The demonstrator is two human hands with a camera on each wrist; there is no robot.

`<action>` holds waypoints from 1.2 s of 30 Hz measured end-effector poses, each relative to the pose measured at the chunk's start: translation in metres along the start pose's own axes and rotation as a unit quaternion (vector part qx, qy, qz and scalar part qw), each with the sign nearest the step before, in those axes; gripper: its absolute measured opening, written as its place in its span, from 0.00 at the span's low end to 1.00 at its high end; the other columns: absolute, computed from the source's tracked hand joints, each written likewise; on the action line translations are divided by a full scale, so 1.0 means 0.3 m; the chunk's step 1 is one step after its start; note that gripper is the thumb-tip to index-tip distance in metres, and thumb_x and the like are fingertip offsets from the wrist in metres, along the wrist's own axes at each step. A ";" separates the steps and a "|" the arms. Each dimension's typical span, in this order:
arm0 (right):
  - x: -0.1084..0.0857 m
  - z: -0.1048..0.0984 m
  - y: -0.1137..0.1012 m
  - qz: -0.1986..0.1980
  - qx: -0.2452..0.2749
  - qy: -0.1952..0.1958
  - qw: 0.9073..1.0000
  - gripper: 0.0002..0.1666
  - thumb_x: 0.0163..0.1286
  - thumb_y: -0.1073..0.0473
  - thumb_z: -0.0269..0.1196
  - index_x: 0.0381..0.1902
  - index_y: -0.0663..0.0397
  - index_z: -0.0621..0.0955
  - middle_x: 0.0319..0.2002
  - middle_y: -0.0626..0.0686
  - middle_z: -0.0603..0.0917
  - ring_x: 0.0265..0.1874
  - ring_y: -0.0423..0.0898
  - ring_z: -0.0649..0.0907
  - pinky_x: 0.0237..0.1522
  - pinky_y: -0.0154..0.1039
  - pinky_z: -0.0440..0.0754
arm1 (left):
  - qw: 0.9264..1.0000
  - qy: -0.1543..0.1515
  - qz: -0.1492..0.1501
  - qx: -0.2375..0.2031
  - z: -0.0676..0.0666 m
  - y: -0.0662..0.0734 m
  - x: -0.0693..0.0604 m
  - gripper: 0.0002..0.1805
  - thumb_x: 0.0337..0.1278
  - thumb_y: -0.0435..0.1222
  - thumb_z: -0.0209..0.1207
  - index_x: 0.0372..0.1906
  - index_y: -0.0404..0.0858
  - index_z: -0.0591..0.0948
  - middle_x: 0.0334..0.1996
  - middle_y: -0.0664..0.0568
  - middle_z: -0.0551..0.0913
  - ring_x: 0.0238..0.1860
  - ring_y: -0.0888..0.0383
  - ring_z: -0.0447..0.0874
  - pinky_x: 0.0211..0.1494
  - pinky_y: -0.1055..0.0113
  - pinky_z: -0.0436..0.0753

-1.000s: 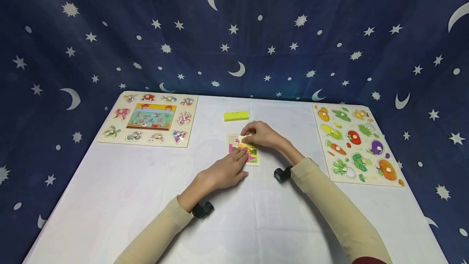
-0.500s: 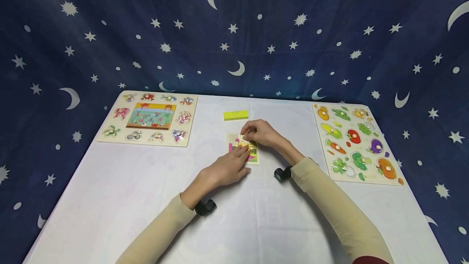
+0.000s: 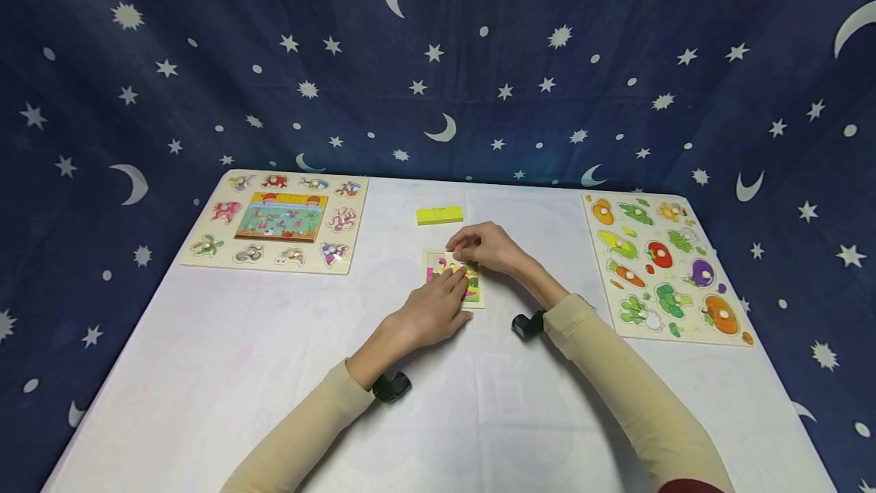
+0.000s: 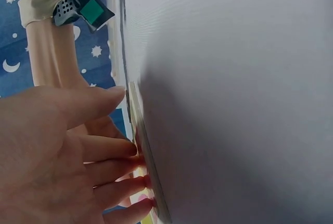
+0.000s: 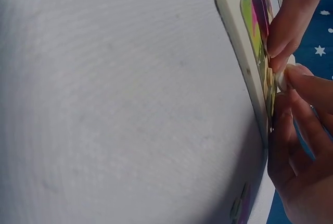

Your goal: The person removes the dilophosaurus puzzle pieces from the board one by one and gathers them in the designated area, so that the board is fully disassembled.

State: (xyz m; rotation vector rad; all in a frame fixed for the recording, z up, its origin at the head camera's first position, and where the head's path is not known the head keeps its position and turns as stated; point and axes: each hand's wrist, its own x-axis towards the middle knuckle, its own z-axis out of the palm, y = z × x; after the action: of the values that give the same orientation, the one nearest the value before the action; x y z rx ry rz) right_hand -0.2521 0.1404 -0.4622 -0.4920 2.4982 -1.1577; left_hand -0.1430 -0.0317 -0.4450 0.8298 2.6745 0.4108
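Note:
A small picture puzzle (image 3: 474,297) in a pale wooden frame, coloured pink, green and yellow, lies mid-table between the two hands. My left hand (image 3: 433,312) rests on it with its fingers nearly straight, covering part of the picture. At the puzzle's far right corner, my right hand (image 3: 489,246) pinches a small pale puzzle piece (image 5: 282,80) between thumb and fingers. In the right wrist view this piece stands tilted at the puzzle's surface, close to the left fingertips. The left wrist view sees the puzzle's frame (image 4: 148,153) edge-on beside the left fingers.
A yellow block (image 3: 439,215) lies behind the puzzle. To the left is a sea-animal peg board (image 3: 222,261) bearing an aquarium picture. A vegetable peg board (image 3: 701,334) lies to the right. Dark blue starry cloth (image 3: 356,112) hangs behind the white-covered table (image 3: 205,371).
My left hand has slid slightly to the right over the puzzle. My right hand stays almost in place at the far corner.

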 end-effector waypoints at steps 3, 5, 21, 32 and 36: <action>-0.003 -0.001 -0.003 0.010 0.015 0.008 1.000 0.11 0.68 0.64 0.69 0.47 0.53 0.90 0.38 0.52 0.91 0.33 0.44 0.81 0.38 0.34 0.76 | 1.000 -0.003 -0.004 0.004 0.006 -0.001 0.003 0.36 0.77 0.47 0.55 0.78 0.31 0.62 0.81 0.41 0.57 0.82 0.43 0.54 0.82 0.53 0.59; -0.004 -0.001 -0.002 0.016 0.024 0.012 1.000 0.11 0.68 0.64 0.69 0.47 0.53 0.90 0.38 0.52 0.92 0.33 0.43 0.82 0.37 0.34 0.77 | 1.000 -0.007 -0.006 0.007 0.009 -0.002 0.005 0.37 0.77 0.47 0.54 0.79 0.31 0.61 0.82 0.42 0.56 0.82 0.44 0.53 0.82 0.53 0.58; -0.018 0.004 0.000 -0.007 -0.009 0.014 1.000 0.09 0.68 0.62 0.69 0.44 0.53 0.92 0.41 0.51 0.92 0.33 0.44 0.78 0.38 0.36 0.74 | 1.000 -0.012 0.004 -0.007 0.004 -0.002 -0.007 0.37 0.78 0.46 0.54 0.79 0.29 0.60 0.82 0.40 0.55 0.82 0.43 0.52 0.82 0.52 0.60; -0.020 0.001 0.003 0.002 0.022 0.036 0.999 0.09 0.71 0.60 0.68 0.46 0.53 0.91 0.40 0.52 0.91 0.30 0.45 0.81 0.35 0.36 0.78 | 1.000 -0.015 0.000 -0.012 0.005 0.004 -0.007 0.36 0.79 0.46 0.53 0.80 0.31 0.59 0.83 0.42 0.52 0.83 0.43 0.49 0.82 0.52 0.59; -0.024 -0.010 0.006 0.013 0.030 0.046 0.998 0.10 0.72 0.59 0.68 0.47 0.51 0.90 0.42 0.53 0.90 0.31 0.46 0.82 0.36 0.37 0.79 | 1.000 -0.004 0.000 0.003 0.012 0.008 -0.001 0.35 0.79 0.46 0.52 0.80 0.35 0.60 0.83 0.46 0.54 0.82 0.42 0.51 0.80 0.50 0.62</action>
State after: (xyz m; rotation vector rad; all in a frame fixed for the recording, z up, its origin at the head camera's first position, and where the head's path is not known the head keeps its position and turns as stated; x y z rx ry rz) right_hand -0.2474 0.1467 -0.4606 -0.3966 2.5306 -1.2696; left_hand -0.1402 -0.0294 -0.4472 0.8325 2.6696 0.3980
